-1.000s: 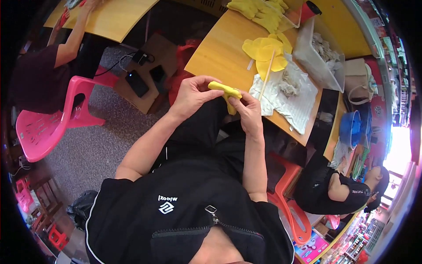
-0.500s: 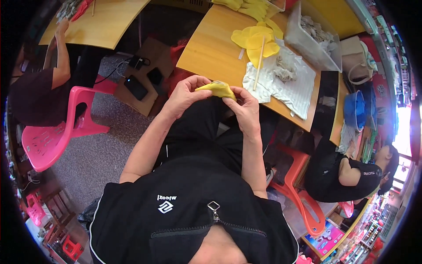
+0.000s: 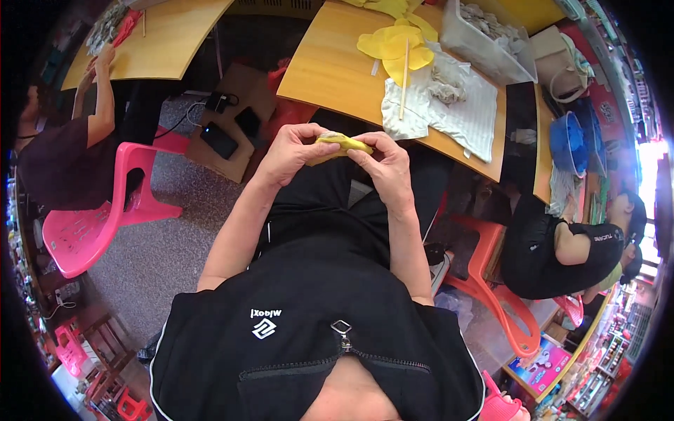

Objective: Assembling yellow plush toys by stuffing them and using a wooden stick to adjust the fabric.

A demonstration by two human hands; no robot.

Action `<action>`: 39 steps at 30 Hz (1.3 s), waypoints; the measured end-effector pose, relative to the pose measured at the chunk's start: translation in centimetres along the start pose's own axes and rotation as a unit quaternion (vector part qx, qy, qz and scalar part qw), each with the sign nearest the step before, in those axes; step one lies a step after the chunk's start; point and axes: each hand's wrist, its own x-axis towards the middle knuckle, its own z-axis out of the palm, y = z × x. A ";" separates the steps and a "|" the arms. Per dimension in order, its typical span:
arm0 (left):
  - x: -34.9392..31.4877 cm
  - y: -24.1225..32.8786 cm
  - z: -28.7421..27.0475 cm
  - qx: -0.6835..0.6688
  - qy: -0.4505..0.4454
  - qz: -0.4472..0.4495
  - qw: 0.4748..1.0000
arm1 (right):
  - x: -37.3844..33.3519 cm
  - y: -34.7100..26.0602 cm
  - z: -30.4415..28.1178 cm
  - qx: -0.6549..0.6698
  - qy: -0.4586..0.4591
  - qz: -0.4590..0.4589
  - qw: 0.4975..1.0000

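Left forearm (image 3: 241, 228) and right forearm (image 3: 406, 242) are bare, extended forward and converging. Left hand (image 3: 286, 158) and right hand (image 3: 390, 170) face each other, close together, each pinching between thumb (image 3: 324, 149) and bent fingers (image 3: 305, 130).

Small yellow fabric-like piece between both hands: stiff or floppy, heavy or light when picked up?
The small yellow fabric-like piece is probably floppy: it looks folded and bunched between left hand and right hand. Likely light: a fingertip grip at each end holds it. Rolling seems unlikely, given its uneven outline.
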 end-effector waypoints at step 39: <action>0.1 -3.8 1.0 -0.081 0.039 -0.073 0.993 | -1.9 5.1 -1.2 0.217 0.029 0.041 0.975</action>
